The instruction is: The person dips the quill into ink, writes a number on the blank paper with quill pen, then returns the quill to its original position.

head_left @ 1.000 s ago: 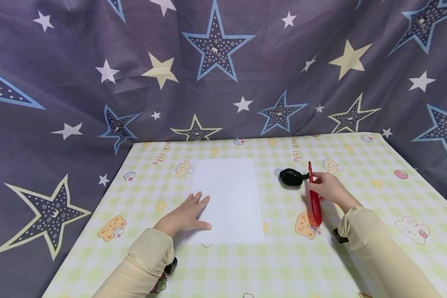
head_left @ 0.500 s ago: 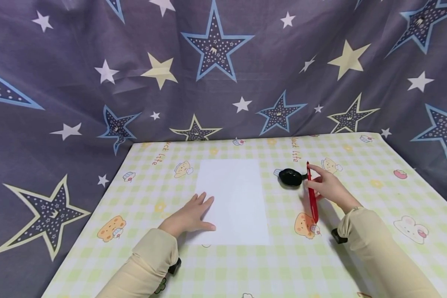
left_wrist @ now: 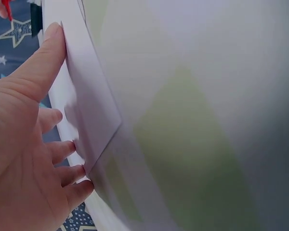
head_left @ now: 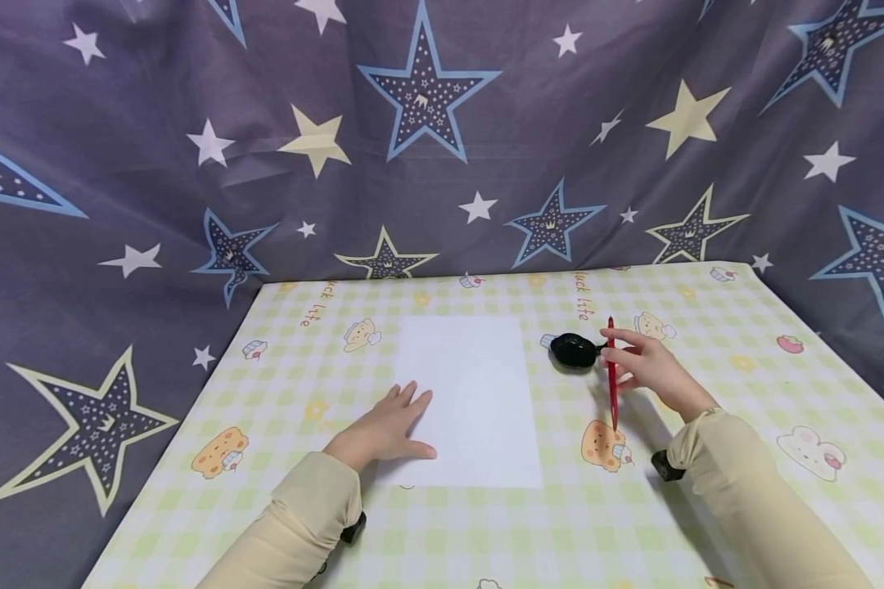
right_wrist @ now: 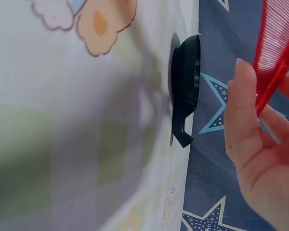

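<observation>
In the head view my left hand lies with spread fingers on the left edge of a white sheet of paper. From the left wrist, the thumb and fingertips touch the paper near its corner. My right hand pinches a red comb, held raised above the table and seen nearly edge-on from the head. Its fine teeth show in the right wrist view, where the comb runs out of frame. Just left of that hand sits a black shallow dish with a short handle, partly behind the fingers.
A checked cloth with cartoon prints covers the table. Behind it hangs a dark curtain with stars. The table's left edge runs out past the left forearm.
My left hand and the paper have slid a little to the right. The red comb has turned from showing its broad side to nearly edge-on, staying in my right hand.
</observation>
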Available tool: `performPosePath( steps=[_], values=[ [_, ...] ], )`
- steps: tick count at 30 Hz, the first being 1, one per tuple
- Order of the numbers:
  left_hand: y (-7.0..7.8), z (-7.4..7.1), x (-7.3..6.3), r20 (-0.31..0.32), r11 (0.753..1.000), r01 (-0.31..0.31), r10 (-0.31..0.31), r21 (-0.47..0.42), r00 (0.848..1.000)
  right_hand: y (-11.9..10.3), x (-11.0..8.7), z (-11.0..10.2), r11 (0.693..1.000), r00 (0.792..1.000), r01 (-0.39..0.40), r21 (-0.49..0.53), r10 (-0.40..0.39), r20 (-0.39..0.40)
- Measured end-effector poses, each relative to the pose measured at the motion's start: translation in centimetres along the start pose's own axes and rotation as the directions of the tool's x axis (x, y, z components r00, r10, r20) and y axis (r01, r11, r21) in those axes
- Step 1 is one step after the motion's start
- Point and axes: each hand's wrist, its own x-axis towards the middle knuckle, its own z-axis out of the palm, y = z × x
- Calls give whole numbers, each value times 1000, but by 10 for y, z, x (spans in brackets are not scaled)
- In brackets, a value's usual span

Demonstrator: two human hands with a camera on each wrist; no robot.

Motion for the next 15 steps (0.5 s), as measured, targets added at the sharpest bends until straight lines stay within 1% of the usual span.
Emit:
performPosePath(
  steps=[8, 15],
  values=[
    [10, 0, 0, 1, 1000, -16, 16, 0, 1000, -2, 0, 0, 998, 1000, -11, 54, 11, -1],
    [13, 2, 0, -10, 1000, -14, 14, -2, 1000, 0, -1, 2, 993, 1000, 6, 120, -5, -10]
  ],
)
